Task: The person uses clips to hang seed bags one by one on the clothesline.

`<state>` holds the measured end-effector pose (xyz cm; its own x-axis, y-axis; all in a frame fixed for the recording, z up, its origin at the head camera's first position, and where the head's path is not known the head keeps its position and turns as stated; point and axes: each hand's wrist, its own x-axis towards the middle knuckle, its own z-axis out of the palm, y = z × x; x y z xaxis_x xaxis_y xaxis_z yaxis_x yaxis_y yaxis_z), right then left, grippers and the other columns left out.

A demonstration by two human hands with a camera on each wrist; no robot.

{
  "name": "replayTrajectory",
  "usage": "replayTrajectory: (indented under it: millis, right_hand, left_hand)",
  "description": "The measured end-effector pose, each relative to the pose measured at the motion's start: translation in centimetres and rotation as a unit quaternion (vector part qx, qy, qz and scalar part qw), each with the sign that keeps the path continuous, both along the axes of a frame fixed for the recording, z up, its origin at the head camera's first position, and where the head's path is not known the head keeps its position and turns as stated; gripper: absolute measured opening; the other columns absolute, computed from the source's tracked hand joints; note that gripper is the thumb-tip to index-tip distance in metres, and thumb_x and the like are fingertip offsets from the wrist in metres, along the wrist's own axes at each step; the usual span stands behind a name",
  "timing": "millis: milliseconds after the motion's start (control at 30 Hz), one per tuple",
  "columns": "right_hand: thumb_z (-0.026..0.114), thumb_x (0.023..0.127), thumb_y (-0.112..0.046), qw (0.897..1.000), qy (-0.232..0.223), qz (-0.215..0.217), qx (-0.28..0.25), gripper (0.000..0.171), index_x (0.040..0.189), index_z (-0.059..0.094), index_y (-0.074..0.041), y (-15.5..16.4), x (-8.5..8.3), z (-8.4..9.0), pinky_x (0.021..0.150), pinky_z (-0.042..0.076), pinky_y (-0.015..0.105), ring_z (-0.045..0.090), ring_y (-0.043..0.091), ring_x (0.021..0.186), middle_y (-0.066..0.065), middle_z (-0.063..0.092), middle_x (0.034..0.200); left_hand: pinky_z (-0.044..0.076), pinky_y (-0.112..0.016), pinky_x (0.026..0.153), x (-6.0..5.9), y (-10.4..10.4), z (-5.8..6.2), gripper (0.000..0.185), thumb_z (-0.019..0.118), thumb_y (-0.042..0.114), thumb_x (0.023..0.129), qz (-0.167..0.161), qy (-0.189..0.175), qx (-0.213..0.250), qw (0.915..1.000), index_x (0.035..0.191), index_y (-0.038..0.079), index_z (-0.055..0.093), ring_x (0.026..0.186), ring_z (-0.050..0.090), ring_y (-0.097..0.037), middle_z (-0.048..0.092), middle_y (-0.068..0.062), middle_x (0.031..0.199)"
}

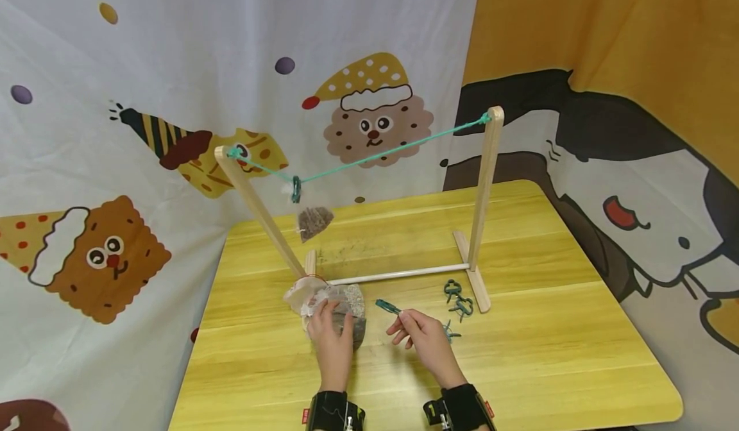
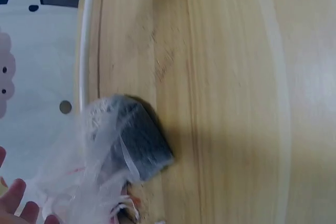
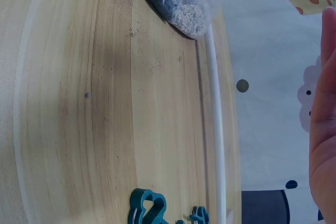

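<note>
My left hand (image 1: 331, 335) is over a small pile of sheer drawstring sachets (image 1: 353, 297) on the table, its fingers spread and slightly bent. One sachet holds dark, finely crumbled stuff (image 2: 139, 137); another has pale grains (image 3: 189, 20). In the left wrist view the fingertips (image 2: 14, 195) show beside the gauzy tops. My right hand (image 1: 427, 341) pinches a green plastic clip (image 1: 387, 306) between thumb and forefinger, a little to the right of the pile. Up on the teal cord (image 1: 392, 153), a green clip (image 1: 296, 189) holds a brown-filled sachet (image 1: 315, 222).
Wooden posts, left (image 1: 260, 213) and right (image 1: 485, 187), carry the cord, joined low down by a white rod (image 1: 398, 274). Several green clips (image 1: 460, 307) lie near the right post's foot. Dark crumbs (image 1: 360, 247) dot the table (image 1: 548, 354). A printed curtain (image 1: 231, 78) hangs behind.
</note>
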<state>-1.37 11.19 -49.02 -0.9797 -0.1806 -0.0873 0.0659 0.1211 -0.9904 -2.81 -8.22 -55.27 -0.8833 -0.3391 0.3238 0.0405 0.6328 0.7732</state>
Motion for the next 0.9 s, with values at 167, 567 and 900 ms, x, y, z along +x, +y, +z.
replayTrajectory:
  millis: [167,567,900]
  right_hand:
    - [0.04,0.096,-0.03,1.0,-0.007,0.003,-0.004,0.034,0.091,0.064,-0.006,0.0,0.1,0.4,0.061,0.05,0.035,0.062,0.026,0.075,0.007,0.066,0.085]
    - [0.041,0.096,-0.029,1.0,-0.02,0.004,-0.005,0.033,0.091,0.063,-0.005,0.1,0.1,0.1,0.062,0.05,0.038,0.062,0.024,0.075,0.007,0.066,0.086]
    - [0.04,0.096,-0.029,1.0,-0.016,0.004,-0.009,0.033,0.091,0.063,-0.005,0.2,0.0,-0.3,0.062,0.05,0.039,0.062,0.027,0.075,0.009,0.066,0.086]
  left_hand:
    - [0.024,-0.05,0.087,0.1,-1.0,0.0,0.033,0.067,0.021,0.079,0.029,0.03,-0.051,0.9978,0.11,0.012,0.059,0.118,0.03,-0.03,0.043,-0.01,0.128]
    - [0.033,-0.048,0.089,0.7,-2.6,-1.2,0.035,0.066,0.006,0.078,0.049,-0.018,-0.021,0.9984,0.111,0.01,0.058,0.115,0.039,-0.031,0.046,-0.011,0.121]
    - [0.041,-0.047,0.087,0.9,-2.9,-1.5,0.043,0.058,-0.006,0.078,0.039,-0.061,0.013,0.9973,0.118,0.01,0.053,0.117,0.04,-0.032,0.046,-0.012,0.12]
